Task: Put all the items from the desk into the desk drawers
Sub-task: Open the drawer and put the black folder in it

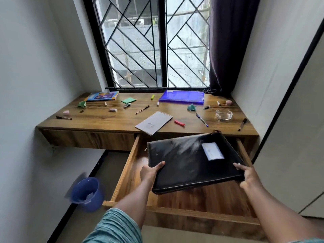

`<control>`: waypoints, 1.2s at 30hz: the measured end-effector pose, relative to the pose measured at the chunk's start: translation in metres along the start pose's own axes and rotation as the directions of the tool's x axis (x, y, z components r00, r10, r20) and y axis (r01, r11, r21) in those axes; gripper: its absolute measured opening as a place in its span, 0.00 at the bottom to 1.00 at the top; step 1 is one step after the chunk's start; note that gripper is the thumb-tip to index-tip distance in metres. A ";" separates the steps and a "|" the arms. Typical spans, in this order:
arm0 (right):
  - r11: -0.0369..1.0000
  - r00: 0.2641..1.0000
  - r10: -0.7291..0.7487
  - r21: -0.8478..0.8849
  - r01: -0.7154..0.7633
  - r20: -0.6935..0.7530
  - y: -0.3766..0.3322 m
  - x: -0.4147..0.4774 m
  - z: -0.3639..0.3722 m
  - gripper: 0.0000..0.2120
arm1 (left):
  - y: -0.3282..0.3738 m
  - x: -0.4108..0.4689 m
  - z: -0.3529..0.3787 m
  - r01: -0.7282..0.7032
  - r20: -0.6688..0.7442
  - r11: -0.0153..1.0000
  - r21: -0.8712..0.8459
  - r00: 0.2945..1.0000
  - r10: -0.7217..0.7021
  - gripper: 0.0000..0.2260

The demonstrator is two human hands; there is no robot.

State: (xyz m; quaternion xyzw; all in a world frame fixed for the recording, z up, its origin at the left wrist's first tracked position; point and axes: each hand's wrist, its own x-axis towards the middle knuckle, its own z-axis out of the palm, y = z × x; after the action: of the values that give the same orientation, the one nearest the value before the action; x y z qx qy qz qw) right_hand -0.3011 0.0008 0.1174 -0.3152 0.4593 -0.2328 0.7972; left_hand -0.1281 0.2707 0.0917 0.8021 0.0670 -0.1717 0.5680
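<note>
I see a teal sleeve [114, 227] at the near edge, on the left arm. Both arms reach forward over the open wooden drawer [126, 174], which is pulled out from under the right half of the desk.

The left hand [150, 171] grasps the near-left edge of the black leather zip folder [191, 162], thumb lying on the cover. The right hand [249, 176] grasps its near-right corner, thumb likewise on top. The folder is held tilted over the drawer, above its floor, with a white label [212, 151] on the cover. Its far corner is close to the desk's front edge.

On the floor to the left stands a blue plastic bucket [86, 192], blurred.

The wooden desk [105, 120] carries:
- a grey spiral notepad [154, 122] overhanging the near edge;
- a red oblong item [179, 123] just right of it; I cannot tell what it is;
- a blue pen [202, 120] and a clear glass ashtray [223, 115] further right;
- a black marker [242, 124] at the right end;
- another black marker [63, 117] at the left end.

At the far side lie a purple plastic file [182, 97], a yellow highlighter [152, 97] and a colourful book [101, 96]. Beyond them are a window with a black grille [163, 42] and a dark curtain [226, 46] on the right.
</note>
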 end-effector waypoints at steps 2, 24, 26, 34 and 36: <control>0.995 0.998 0.055 -0.077 -0.055 -0.011 0.010 0.012 -0.006 0.07 | -0.008 0.017 -0.003 0.031 -0.021 0.997 0.074 0.999 -0.029 0.42; 0.778 0.971 0.217 -0.582 -0.235 -0.102 0.077 0.140 0.046 0.03 | 0.004 0.173 0.007 0.067 0.002 0.803 0.592 0.996 -0.085 0.29; 0.771 0.973 0.201 -0.594 -0.230 -0.115 0.079 0.147 0.053 0.03 | 0.003 0.178 0.010 0.055 0.012 0.782 0.620 0.997 -0.080 0.36; 0.664 0.983 0.047 -0.730 -0.162 -0.176 0.104 0.164 0.053 0.13 | -0.005 0.184 0.008 -0.015 0.155 0.690 0.724 0.978 -0.141 0.53; 0.639 0.984 0.031 -0.754 -0.154 -0.175 0.099 0.147 0.064 0.12 | -0.009 0.184 0.005 -0.035 0.185 0.674 0.738 0.971 -0.152 0.56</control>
State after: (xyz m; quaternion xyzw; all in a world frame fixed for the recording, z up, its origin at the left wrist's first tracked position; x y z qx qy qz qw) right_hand -0.1677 -0.0092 -0.0156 -0.5801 0.5871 0.0015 0.5646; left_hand 0.0401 0.2530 0.0175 0.9343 -0.0484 -0.2945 0.1950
